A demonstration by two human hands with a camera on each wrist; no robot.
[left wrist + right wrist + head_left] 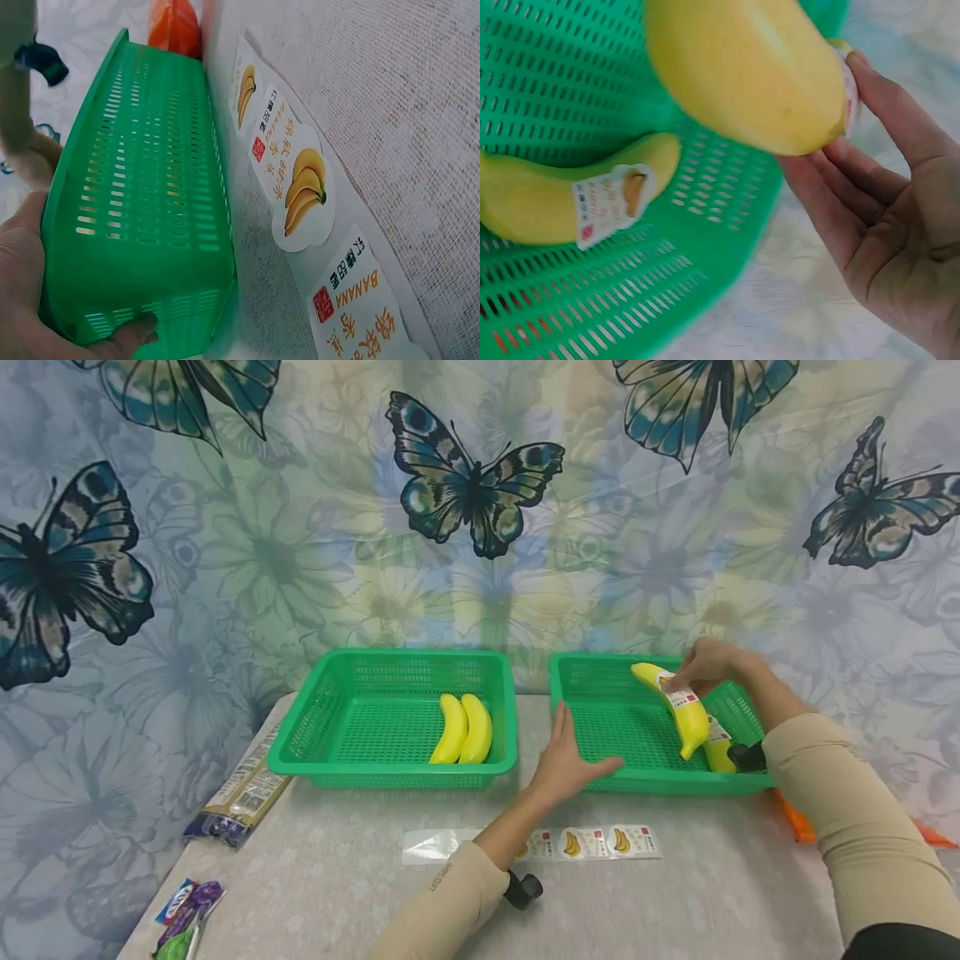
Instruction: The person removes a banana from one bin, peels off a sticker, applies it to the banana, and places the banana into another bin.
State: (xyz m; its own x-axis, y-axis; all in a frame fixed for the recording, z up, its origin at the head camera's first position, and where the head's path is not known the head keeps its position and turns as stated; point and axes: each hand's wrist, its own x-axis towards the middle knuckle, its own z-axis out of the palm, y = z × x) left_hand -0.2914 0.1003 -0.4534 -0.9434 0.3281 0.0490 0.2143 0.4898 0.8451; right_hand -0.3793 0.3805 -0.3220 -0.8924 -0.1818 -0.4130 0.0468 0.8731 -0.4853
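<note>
Right hand [708,667]: a labelled banana [678,706] is grasped at its upper end, fingers on the sticker area. The banana is held tilted over the right green basket [600,727], lower tip pointing down toward the basket floor; whether that tip touches the mesh cannot be told. In the right wrist view the banana [750,71] is seen pressed against the fingertips [870,82], palm open toward the camera.

A second labelled banana [718,750] is seen lying in the same basket, at the right wall, just beside the held one (label with a small banana print visible in the right wrist view [611,201]).

Left hand [562,764]: the near left corner of the right basket is gripped, thumb inside the rim and fingers along the outer wall. Confirmed in the left wrist view: basket wall [142,217] clamped between palm and fingertip.

Left green basket [330,727]: two unlabelled bananas [462,729] are laid side by side, touching, at its right side.

A strip of banana stickers [592,842] is laid on the counter [337,893], near the front of the right basket. Snack packets [236,797] are lying at the counter's left edge.
</note>
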